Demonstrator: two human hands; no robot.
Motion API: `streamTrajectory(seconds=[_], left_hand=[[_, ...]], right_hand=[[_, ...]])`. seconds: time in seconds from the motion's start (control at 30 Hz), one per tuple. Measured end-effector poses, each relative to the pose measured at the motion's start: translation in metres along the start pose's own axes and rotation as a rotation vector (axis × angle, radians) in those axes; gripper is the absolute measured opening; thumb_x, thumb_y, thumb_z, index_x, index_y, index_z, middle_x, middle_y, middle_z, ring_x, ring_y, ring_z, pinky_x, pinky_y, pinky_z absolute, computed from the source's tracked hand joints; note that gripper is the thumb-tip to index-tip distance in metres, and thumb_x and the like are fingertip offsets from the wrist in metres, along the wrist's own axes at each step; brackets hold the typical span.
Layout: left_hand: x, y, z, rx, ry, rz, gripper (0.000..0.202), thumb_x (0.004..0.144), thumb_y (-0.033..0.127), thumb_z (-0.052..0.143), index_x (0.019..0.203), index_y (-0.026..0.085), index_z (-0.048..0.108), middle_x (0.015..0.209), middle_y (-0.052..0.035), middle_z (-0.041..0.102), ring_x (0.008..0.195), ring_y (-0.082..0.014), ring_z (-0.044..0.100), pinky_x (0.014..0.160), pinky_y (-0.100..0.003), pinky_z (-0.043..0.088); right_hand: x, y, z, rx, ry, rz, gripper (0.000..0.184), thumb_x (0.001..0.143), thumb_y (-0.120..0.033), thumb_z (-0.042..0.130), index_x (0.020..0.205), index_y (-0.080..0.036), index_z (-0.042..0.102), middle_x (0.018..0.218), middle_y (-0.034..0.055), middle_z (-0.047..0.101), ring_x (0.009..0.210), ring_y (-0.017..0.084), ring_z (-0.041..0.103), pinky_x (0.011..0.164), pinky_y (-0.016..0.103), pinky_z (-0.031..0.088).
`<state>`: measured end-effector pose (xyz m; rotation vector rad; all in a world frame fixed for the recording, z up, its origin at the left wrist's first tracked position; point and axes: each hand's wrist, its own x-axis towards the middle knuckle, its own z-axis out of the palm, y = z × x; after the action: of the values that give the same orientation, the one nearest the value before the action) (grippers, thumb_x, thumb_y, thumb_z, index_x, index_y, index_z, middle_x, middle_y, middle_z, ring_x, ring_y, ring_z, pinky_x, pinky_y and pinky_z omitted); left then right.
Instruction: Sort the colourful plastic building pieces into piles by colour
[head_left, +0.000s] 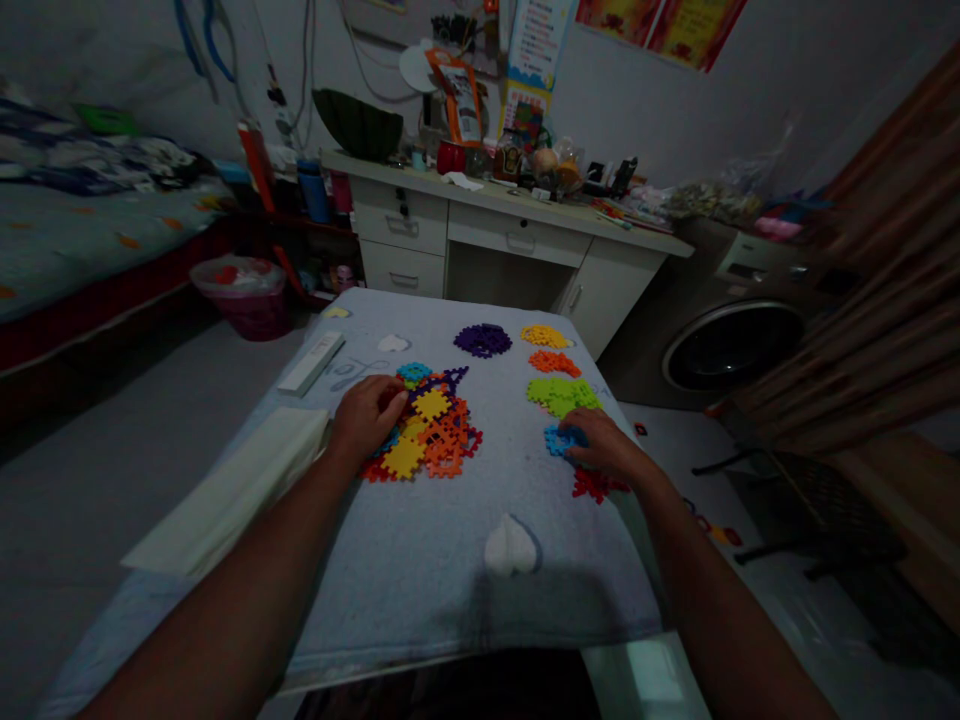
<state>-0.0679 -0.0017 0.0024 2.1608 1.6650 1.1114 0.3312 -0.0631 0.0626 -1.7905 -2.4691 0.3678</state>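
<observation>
A mixed pile of plastic interlocking building pieces (431,435), yellow, orange, red, purple and blue, lies left of the table's middle. At its left edge is my left hand (367,412), fingers bent and thumb near the index finger; what they hold, if anything, is hidden. My right hand (604,442) is at the right side, its fingers closed around a blue interlocking piece (556,440). Just beyond it lies a green heap (561,394), and red pieces (594,485) show under the hand. Farther back are orange pieces (555,363), yellow pieces (545,336) and a purple heap (482,340).
The cloth-covered table (420,580) bears a white long box (312,362) and a folded pale sheet (232,490) on the left. Behind stands a cluttered desk (405,225), with a washing machine (720,320) to its right. A pink bin (244,295) is at the left.
</observation>
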Motion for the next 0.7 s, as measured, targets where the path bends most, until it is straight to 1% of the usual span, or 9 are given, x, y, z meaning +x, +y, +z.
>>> streamTrajectory(seconds=[0.17,0.27,0.37,0.47,0.53,0.6,0.67,0.7], left_hand=[[0.000,0.002,-0.001,0.005,-0.012,-0.005,0.032,0.087,0.043,0.047,0.097,0.020,0.067,0.101,-0.0074,0.068,0.095,-0.0236,0.062,0.090,-0.037,0.048],[0.000,0.001,-0.001,-0.004,-0.012,-0.011,0.032,0.087,0.043,0.048,0.097,0.019,0.067,0.102,-0.0076,0.068,0.095,-0.0234,0.062,0.090,-0.036,0.048],[0.000,-0.001,0.000,-0.014,-0.022,-0.006,0.032,0.087,0.042,0.048,0.098,0.018,0.067,0.102,-0.0084,0.068,0.095,-0.0237,0.062,0.089,-0.037,0.048],[0.001,-0.002,0.002,-0.015,-0.022,0.008,0.032,0.088,0.042,0.048,0.098,0.018,0.067,0.103,-0.0092,0.067,0.096,-0.0241,0.062,0.089,-0.038,0.048],[0.001,-0.004,0.003,-0.015,-0.017,0.011,0.031,0.088,0.041,0.049,0.098,0.018,0.067,0.103,-0.0089,0.067,0.096,-0.0241,0.062,0.088,-0.038,0.048],[0.001,-0.005,0.004,-0.015,-0.016,0.010,0.029,0.088,0.041,0.049,0.097,0.019,0.067,0.102,-0.0082,0.067,0.096,-0.0238,0.062,0.088,-0.038,0.048],[0.000,-0.006,0.004,-0.014,-0.018,0.010,0.027,0.088,0.040,0.050,0.097,0.020,0.066,0.102,-0.0077,0.067,0.095,-0.0233,0.062,0.088,-0.037,0.048],[0.000,-0.007,0.005,-0.014,-0.020,0.011,0.027,0.088,0.040,0.050,0.097,0.020,0.066,0.102,-0.0076,0.067,0.095,-0.0231,0.062,0.088,-0.037,0.048]], right_hand=[[0.001,-0.003,0.000,-0.040,0.024,0.016,0.032,0.076,-0.018,0.068,0.108,-0.019,0.067,0.120,0.0108,0.064,0.111,0.026,0.056,0.101,0.041,0.037],[0.007,-0.017,-0.004,-0.002,0.082,-0.029,0.032,0.079,-0.020,0.067,0.111,-0.019,0.065,0.123,0.0108,0.063,0.115,0.026,0.055,0.103,0.041,0.037],[0.022,-0.044,-0.001,0.070,0.127,-0.115,0.032,0.081,-0.022,0.068,0.112,-0.019,0.064,0.121,0.0105,0.064,0.116,0.025,0.055,0.104,0.041,0.038],[0.040,-0.082,0.011,0.156,0.130,-0.170,0.029,0.084,-0.025,0.068,0.111,-0.018,0.064,0.116,0.0104,0.066,0.110,0.024,0.058,0.100,0.039,0.040],[0.051,-0.106,0.024,0.221,0.127,-0.146,0.030,0.085,-0.027,0.067,0.113,-0.016,0.063,0.109,0.0106,0.068,0.102,0.023,0.060,0.093,0.036,0.043],[0.058,-0.124,0.038,0.288,0.144,-0.113,0.036,0.083,-0.027,0.068,0.116,-0.017,0.060,0.102,0.0082,0.068,0.094,0.021,0.061,0.085,0.034,0.043],[0.061,-0.134,0.050,0.334,0.178,-0.101,0.041,0.078,-0.025,0.072,0.117,-0.018,0.058,0.098,0.0053,0.067,0.089,0.020,0.059,0.081,0.032,0.043],[0.063,-0.136,0.056,0.346,0.198,-0.104,0.042,0.077,-0.024,0.072,0.115,-0.019,0.058,0.097,0.0044,0.067,0.088,0.019,0.058,0.080,0.031,0.042]])
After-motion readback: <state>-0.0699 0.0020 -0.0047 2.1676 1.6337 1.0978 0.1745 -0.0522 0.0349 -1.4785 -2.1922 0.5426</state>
